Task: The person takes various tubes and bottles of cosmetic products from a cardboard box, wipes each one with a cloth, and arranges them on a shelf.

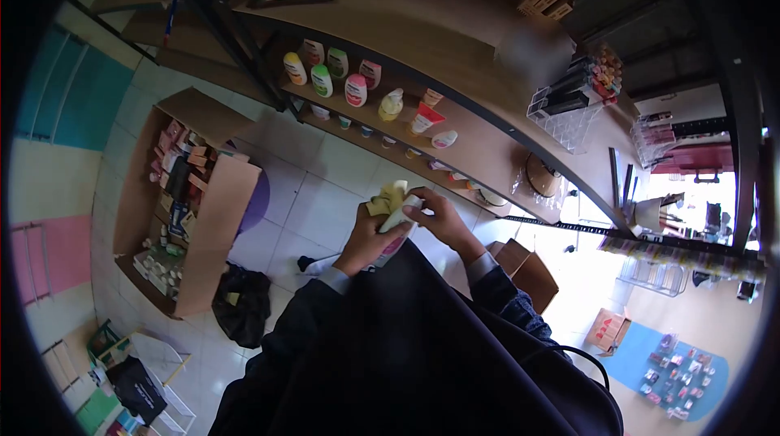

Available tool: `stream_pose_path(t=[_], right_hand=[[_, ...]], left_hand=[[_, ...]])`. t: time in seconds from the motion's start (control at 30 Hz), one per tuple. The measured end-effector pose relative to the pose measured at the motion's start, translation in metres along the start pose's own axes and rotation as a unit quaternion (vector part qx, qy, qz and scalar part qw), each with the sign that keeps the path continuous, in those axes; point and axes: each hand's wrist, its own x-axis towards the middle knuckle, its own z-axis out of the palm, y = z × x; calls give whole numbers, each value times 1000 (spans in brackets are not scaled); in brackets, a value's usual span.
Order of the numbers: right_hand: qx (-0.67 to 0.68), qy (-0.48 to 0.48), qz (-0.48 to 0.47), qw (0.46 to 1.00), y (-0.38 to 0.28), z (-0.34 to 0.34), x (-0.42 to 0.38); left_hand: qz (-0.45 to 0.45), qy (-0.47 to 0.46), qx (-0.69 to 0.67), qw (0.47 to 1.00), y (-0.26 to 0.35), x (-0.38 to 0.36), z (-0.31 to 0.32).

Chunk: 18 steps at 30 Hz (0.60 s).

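A white bottle (400, 218) with a pinkish mark low on its side is held tilted in front of my body. My left hand (364, 239) wraps round it, thumb along its side. A crumpled pale yellow cloth (387, 199) bunches above the left fingers, against the bottle. At the bottle's upper end, my right hand (441, 221) has its fingers curled and pressed to it. Beyond the hands, a shelf carries similar bottles: a white-and-yellow bottle (294, 69), a green-capped bottle (322, 81) and a pink bottle (356, 90).
A large open carton (218, 229) full of small boxes and bottles stands at left, beside a black bag (242, 304). Another brown carton (524, 275) is right of my arm. Black-edged shelving (455, 82) crosses ahead, with clear organisers (565, 119) on it.
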Motion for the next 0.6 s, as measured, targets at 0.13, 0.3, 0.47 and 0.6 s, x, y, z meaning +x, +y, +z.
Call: stream_pose_path(t=[0.13,0.3,0.47,0.6], right_hand=[[91,-9,73,993,41,-58,-9],[-25,287,55,956,87,-150,14],[-284,427,-98,853,163,-188,98],[-330,373,-199,844,226,-193,177]], left_hand=[[-80,30,-135,987,-21,18,46],[-136,88,-171,972,-67,3,51],[-12,156,31,987,-95,-34,21],[-164,93,-112,976,-129,-52,10]])
